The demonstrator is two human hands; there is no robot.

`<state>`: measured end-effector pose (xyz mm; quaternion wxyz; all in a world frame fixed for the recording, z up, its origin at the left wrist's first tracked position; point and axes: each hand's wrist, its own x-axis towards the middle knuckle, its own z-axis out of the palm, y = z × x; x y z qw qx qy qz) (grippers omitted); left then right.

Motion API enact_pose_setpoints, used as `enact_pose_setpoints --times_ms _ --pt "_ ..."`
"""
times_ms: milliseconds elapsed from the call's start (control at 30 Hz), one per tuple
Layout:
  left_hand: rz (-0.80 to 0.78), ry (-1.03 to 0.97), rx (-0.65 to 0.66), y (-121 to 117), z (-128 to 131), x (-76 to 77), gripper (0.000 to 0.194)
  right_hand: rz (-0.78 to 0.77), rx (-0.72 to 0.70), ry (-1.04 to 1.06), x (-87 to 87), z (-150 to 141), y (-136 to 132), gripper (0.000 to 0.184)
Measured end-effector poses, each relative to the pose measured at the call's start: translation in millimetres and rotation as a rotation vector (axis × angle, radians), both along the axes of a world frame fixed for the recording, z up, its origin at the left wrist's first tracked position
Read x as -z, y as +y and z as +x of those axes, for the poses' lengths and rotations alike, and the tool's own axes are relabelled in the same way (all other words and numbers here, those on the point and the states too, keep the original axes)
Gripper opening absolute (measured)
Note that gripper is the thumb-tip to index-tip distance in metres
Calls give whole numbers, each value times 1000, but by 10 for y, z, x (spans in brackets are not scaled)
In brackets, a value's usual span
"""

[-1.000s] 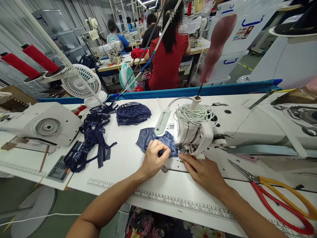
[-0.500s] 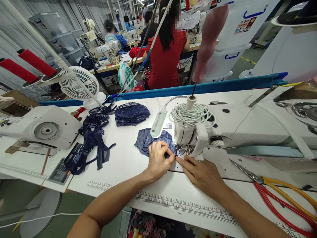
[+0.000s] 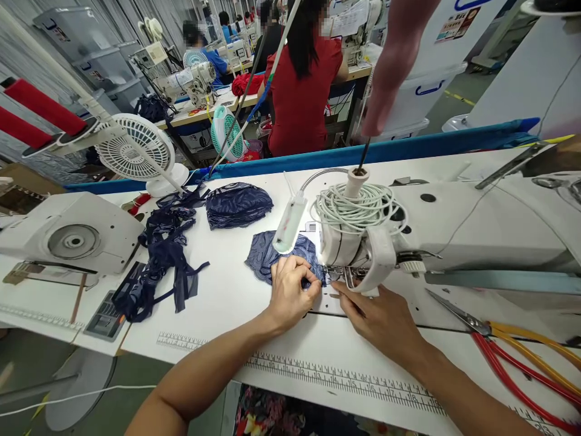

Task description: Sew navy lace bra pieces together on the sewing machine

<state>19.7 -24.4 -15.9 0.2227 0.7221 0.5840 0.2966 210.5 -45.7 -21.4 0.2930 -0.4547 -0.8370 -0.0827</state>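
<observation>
In the head view, the dark blue, lace-patterned fabric piece (image 3: 262,257) lies flat just beyond the left hand (image 3: 292,293), its long axis running roughly left to right and dipping slightly toward the wearer at the right. Its wavy-edged end points left, past the left hand, and its other end reaches the metal presser foot (image 3: 338,272) of the white sewing machine (image 3: 380,257), ahead of the gap between the hands. The left hand is mostly closed, palm down, with thumb and forefinger brought together at the near edge of the fabric; whether cloth is caught between them cannot be told. The right hand (image 3: 384,318) is partly open, forefinger reaching to the plate just beside the presser foot, the other fingers bent beneath; whether it grips anything cannot be told. Over the fabric, beyond the left hand, hangs a slim white lamp (image 3: 290,224), slanting. Farther beyond that hand sits a stack of folded navy lace pieces (image 3: 239,206), lying lengthwise left to right. Well to its left is a tangled heap of navy strips (image 3: 166,254). Right of the right hand, scissors with red and orange handles (image 3: 485,330) point their blades away and leftward. Nearer the wearer, a printed ruler scale (image 3: 318,374) crosses the white tabletop (image 3: 218,315) below both hands.
</observation>
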Motion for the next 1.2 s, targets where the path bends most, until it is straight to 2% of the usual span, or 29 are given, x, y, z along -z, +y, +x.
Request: enact_pose_setpoints --times_ms 333,700,833,933,1000,1200 --pt "12 3 -4 -6 1 -1 14 -14 15 -82 -11 -6 -9 32" --pt "59 38 -12 -20 0 3 14 -11 -9 -77 38 -28 -4 24" --pt "244 157 63 -45 -65 -46 4 -34 -19 -121 29 -44 -3 25" --pt "464 276 165 -66 -106 -84 20 -17 -6 -132 21 -52 3 25" --pt "558 345 243 -78 -114 -82 26 -4 -6 -125 17 -60 6 25" --pt "612 559 357 -99 -146 -48 27 -16 -6 -61 19 -45 4 29"
